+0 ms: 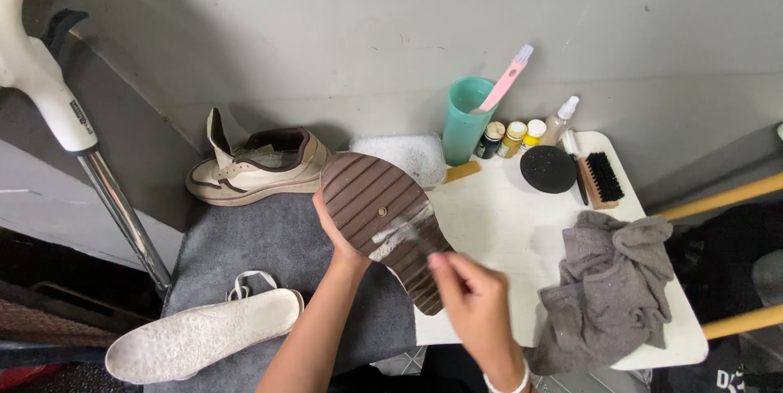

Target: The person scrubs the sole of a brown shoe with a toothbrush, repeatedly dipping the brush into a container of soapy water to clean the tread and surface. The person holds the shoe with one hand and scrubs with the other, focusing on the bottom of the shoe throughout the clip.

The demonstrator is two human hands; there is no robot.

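My left hand [342,248] holds a shoe [383,218] turned over, so its brown ribbed sole faces up. White foam is smeared across the middle of the sole. My right hand [473,299] grips a small brush [416,238] whose blurred head is against the foamy patch. A second cream and brown sneaker [257,166] stands upright behind, on a dark grey mat [261,246]. A white insole [200,344] lies at the mat's front left, with white laces [249,283] beside it.
The white table [497,222] carries a crumpled grey cloth [608,287], a black-bristled wooden brush [602,179], a black round sponge [548,169], small bottles [514,139], a spray bottle [559,120], a foamy bowl [404,155] and a teal cup [465,120] with a pink brush [507,79]. A chrome pole [122,214] stands at left.
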